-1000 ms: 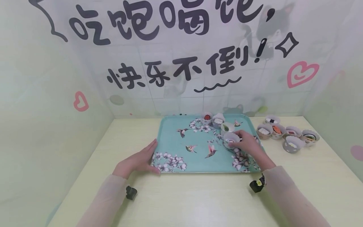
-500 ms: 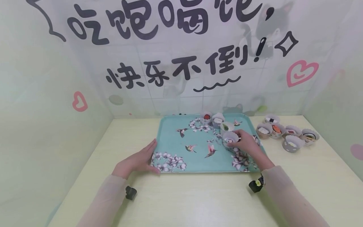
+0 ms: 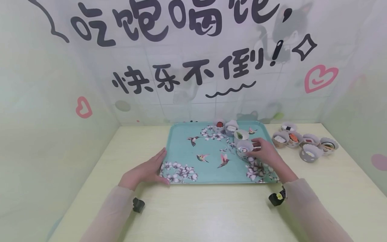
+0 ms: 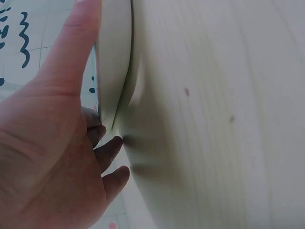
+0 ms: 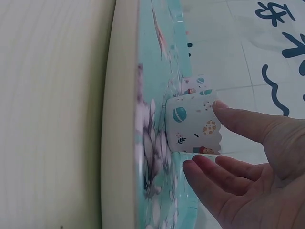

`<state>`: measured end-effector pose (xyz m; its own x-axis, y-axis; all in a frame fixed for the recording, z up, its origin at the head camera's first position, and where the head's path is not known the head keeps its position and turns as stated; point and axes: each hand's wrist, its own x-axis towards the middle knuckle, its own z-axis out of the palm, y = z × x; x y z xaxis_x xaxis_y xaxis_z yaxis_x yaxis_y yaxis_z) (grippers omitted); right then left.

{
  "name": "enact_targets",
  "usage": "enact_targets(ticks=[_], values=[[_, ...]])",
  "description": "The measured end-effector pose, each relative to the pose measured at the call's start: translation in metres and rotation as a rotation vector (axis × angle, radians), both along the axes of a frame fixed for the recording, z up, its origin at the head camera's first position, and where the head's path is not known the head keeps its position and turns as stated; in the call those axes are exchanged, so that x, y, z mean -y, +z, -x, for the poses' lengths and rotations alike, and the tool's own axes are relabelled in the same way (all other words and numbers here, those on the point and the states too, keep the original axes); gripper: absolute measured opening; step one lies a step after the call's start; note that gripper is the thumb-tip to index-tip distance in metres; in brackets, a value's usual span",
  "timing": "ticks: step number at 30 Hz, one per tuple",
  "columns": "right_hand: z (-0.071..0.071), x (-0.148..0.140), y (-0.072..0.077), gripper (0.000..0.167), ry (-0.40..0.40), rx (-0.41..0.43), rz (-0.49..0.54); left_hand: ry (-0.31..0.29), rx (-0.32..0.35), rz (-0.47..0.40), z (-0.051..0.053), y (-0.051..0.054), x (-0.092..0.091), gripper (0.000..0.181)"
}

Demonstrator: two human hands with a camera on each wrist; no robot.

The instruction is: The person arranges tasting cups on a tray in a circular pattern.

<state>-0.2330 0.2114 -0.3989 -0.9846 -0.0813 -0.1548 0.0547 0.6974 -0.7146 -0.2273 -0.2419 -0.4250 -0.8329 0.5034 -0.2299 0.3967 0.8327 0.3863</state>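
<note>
A patterned paper cake cup with a small white-and-red piece inside stands on the turquoise tray. Beside it is my right hand, its fingers spread and relaxed. In the right wrist view the thumb lies at the rim of this paper cup, with the fingertips slightly apart from its side. My left hand rests along the tray's near left corner with straight fingers. Behind the nearest cup stand a cup with a green leaf, a grey one with white contents and one with a red piece.
Right of the tray, several more filled paper cups cluster on the pale wooden table, among them one with an orange piece and a grey dotted one. A printed curtain hangs behind the table, with side panels left and right.
My right hand has loosened its fingers from the nearest cup and drawn slightly to the right. The cup stays where it was. My left hand keeps its place at the tray.
</note>
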Motion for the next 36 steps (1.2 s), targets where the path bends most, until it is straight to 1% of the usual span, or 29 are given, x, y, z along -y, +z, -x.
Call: enact_targets(ticks=[4,7,12,26,33,36], values=[[-0.003,-0.005,0.001,0.075,0.001,0.007,0.029,0.002,0.006,-0.008,0.000,0.000,0.001,0.134],[-0.006,-0.010,0.001,0.072,0.005,-0.002,0.041,-0.003,0.012,-0.011,0.000,0.000,0.001,0.135],[-0.010,-0.018,0.001,0.068,0.011,-0.019,0.066,0.007,0.016,-0.012,-0.001,0.000,0.001,0.135],[-0.021,-0.041,0.005,0.070,-0.005,-0.068,0.021,0.015,0.014,-0.025,-0.001,0.001,0.001,0.134],[-0.028,-0.050,0.006,0.068,-0.009,-0.102,0.037,0.015,0.011,-0.023,-0.001,0.000,0.001,0.134],[-0.030,-0.054,0.005,0.067,-0.009,-0.109,0.056,0.007,-0.001,-0.017,0.000,0.000,0.001,0.134]])
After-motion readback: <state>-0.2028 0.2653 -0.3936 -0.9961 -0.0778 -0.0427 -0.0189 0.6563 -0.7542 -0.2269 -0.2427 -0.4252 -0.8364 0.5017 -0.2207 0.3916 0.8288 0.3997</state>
